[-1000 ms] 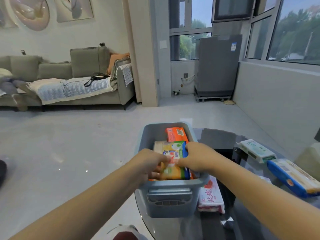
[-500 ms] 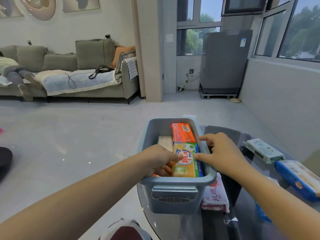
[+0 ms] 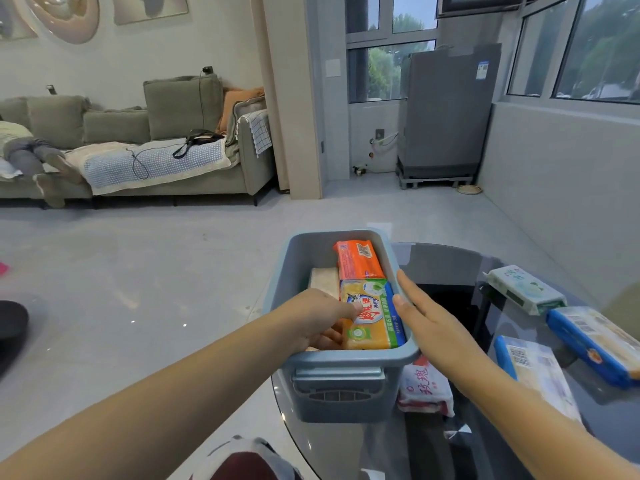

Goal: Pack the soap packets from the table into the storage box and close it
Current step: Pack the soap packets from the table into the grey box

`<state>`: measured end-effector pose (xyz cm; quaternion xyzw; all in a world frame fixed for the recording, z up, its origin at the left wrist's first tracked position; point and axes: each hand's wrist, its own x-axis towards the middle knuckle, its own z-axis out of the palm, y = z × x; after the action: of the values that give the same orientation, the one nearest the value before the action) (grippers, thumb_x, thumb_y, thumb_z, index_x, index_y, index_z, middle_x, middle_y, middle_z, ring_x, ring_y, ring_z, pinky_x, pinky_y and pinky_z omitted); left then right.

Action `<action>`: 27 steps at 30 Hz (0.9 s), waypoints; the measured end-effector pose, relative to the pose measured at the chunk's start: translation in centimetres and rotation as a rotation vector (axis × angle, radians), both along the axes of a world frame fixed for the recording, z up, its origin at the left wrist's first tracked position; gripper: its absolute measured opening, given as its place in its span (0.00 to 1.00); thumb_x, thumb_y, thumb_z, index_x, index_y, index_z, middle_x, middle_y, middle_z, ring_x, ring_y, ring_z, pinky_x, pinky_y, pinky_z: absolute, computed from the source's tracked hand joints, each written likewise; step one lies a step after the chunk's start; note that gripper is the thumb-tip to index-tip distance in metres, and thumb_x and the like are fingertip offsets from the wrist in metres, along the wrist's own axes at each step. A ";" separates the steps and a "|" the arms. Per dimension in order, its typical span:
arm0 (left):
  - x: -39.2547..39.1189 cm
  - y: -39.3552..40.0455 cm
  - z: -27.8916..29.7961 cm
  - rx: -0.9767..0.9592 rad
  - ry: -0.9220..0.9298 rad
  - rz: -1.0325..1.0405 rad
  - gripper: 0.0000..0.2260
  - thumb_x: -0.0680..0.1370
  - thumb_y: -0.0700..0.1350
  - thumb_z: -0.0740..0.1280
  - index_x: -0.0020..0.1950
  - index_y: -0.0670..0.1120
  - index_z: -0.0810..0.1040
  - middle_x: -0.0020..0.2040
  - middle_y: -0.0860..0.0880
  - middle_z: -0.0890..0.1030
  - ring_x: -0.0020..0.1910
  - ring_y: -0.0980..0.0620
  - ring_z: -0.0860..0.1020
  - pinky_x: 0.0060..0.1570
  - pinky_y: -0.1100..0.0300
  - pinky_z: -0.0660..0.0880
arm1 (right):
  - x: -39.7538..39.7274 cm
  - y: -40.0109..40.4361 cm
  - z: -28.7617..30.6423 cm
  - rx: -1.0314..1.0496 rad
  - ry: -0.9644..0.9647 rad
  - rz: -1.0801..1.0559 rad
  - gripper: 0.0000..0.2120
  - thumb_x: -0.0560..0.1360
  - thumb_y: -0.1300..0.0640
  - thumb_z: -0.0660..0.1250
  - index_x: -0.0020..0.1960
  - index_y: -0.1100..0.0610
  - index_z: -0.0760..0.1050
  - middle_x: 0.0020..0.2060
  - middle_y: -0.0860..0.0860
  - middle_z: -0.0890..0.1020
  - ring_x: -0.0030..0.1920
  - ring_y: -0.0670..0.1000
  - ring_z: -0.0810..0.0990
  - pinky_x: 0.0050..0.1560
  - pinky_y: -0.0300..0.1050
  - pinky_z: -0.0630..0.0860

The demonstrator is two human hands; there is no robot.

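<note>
The grey-blue storage box (image 3: 346, 360) stands open on the left edge of the glass table. Inside lie an orange soap packet (image 3: 358, 259), a beige packet (image 3: 323, 280) and a yellow-green soap packet (image 3: 374, 315) with a blue side. My left hand (image 3: 317, 320) reaches into the box, its thumb on top of the yellow packet's left edge and its fingers curled beneath. Over the box's right rim, my right hand (image 3: 426, 317) is flat with straight fingers and holds nothing. Outside on the table lie a white-green packet (image 3: 524, 289), two blue-edged packets (image 3: 595, 342) (image 3: 535, 374) and a red-white packet (image 3: 424, 386).
The dark glass table (image 3: 450, 271) is round, and its edge runs under the box. A grey sofa (image 3: 166, 157) with a person lying on it stands far left. A grey appliance (image 3: 446, 112) stands by the windows. The pale floor lies between them.
My right hand has let go of the yellow packet and moved out over the box's right rim. The packet now lies flat in the box. My left hand stays at it.
</note>
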<state>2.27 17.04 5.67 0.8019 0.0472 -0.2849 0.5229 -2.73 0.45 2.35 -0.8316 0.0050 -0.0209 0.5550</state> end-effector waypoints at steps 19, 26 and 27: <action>-8.2 -7.4 0.4 -0.324 -0.758 0.080 0.12 0.77 0.40 0.62 0.52 0.56 0.78 0.51 0.59 0.81 0.53 0.62 0.78 0.49 0.70 0.75 | -5.2 -5.6 0.2 0.174 -0.106 -0.241 0.12 0.78 0.59 0.57 0.52 0.47 0.77 0.45 0.49 0.83 0.46 0.47 0.81 0.39 0.39 0.76; -9.8 -11.0 -2.9 -0.379 -0.671 0.018 0.13 0.77 0.39 0.62 0.54 0.56 0.78 0.51 0.60 0.81 0.52 0.69 0.77 0.50 0.74 0.73 | -6.6 -8.7 -2.3 0.214 0.055 -0.289 0.12 0.79 0.59 0.56 0.50 0.51 0.78 0.43 0.51 0.83 0.44 0.50 0.81 0.35 0.38 0.74; -9.7 -11.3 -3.6 -0.349 -0.665 0.007 0.13 0.77 0.39 0.62 0.56 0.55 0.78 0.53 0.60 0.80 0.53 0.69 0.76 0.50 0.76 0.71 | -6.6 -8.9 -2.7 0.222 0.079 -0.289 0.12 0.79 0.59 0.56 0.50 0.52 0.78 0.43 0.51 0.83 0.43 0.50 0.80 0.35 0.38 0.75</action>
<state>-7.44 5.78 2.08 0.7492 -0.1716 -0.0107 0.6396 -9.34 -8.47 -0.37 -0.7559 0.1486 -0.0672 0.6341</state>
